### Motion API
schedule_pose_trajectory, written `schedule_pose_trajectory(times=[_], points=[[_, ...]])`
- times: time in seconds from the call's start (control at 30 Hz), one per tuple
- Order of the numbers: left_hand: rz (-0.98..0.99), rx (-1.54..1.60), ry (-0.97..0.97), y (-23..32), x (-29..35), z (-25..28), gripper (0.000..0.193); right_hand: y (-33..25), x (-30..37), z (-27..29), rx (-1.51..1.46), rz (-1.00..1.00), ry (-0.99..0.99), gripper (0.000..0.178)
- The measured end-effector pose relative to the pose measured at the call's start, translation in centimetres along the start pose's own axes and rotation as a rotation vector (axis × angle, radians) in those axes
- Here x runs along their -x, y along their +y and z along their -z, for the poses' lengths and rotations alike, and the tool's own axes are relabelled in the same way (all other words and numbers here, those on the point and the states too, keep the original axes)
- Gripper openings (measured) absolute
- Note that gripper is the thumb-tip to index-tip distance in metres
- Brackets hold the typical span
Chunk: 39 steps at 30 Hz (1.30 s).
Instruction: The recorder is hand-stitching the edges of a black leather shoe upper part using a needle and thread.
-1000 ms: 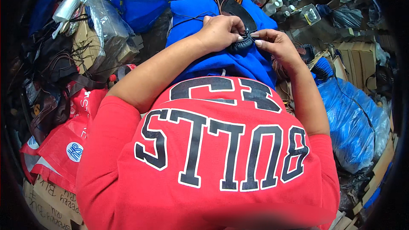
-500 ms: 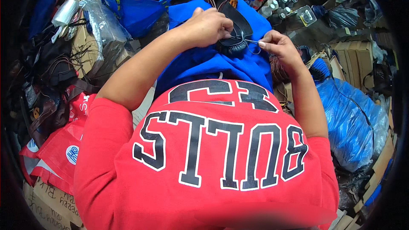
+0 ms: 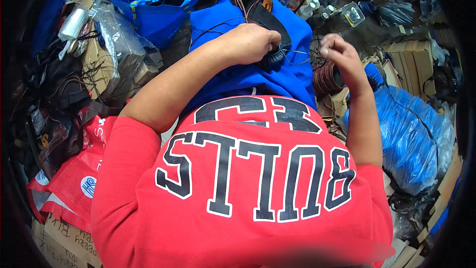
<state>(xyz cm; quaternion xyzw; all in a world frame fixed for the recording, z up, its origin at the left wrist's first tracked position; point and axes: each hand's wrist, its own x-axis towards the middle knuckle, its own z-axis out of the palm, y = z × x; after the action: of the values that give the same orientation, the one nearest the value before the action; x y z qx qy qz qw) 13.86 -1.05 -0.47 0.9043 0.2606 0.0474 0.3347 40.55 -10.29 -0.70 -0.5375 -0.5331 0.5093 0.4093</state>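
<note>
A black leather shoe [image 3: 267, 19] rests on the blue cloth [image 3: 297, 77] over my lap, with pleated stitching at its near end. My left hand [image 3: 255, 43] is closed on that near end, its fingertips partly hidden behind the knuckles. A thin metal needle [image 3: 296, 51] juts from the shoe toward the right, and dark thread [image 3: 297, 63] loops beneath it. Right of the needle tip, and apart from it, my right hand [image 3: 343, 59] hovers with loosely curled fingers, slightly blurred. Nothing shows in it.
Several small capped bottles [image 3: 317, 0] stand at the far right. A blue bag [image 3: 153, 7] lies far left, near clear plastic wrap [image 3: 111, 25]. To the right are a coil of brown cord [image 3: 327, 79], a blue plastic bundle [image 3: 401, 136] and cardboard [image 3: 409, 67].
My right hand has let go of the needle and moved right. The needle remains in the shoe. My left hand has shifted slightly right and down over the shoe.
</note>
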Motion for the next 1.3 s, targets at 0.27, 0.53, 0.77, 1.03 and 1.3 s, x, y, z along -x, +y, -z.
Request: schedule_pose_trajectory(times=[0.27,0.53,0.77,1.03,1.3], points=[[-0.061,-0.061,0.048,-0.5,0.4,0.2,0.018,-1.0,-2.2,-1.5,0.761,0.144,0.165,0.015],[-0.062,-0.082,0.01,-1.2,0.7,0.0,0.012,-4.5,-2.5,-7.7,1.26,0.268,-0.28,0.005],[-0.014,-0.302,0.13,-7.4,8.3,3.5,0.01,-0.2,-0.2,-1.9,1.185,0.237,-0.16,0.008],[0.035,0.836,0.62,-7.2,13.9,11.3,0.011,0.0,0.6,2.0,-0.641,0.074,0.249,0.011],[-0.426,1.443,0.192,1.8,10.5,11.9,0.031,-6.3,-1.6,-3.9,-1.114,0.24,-0.527,0.023]])
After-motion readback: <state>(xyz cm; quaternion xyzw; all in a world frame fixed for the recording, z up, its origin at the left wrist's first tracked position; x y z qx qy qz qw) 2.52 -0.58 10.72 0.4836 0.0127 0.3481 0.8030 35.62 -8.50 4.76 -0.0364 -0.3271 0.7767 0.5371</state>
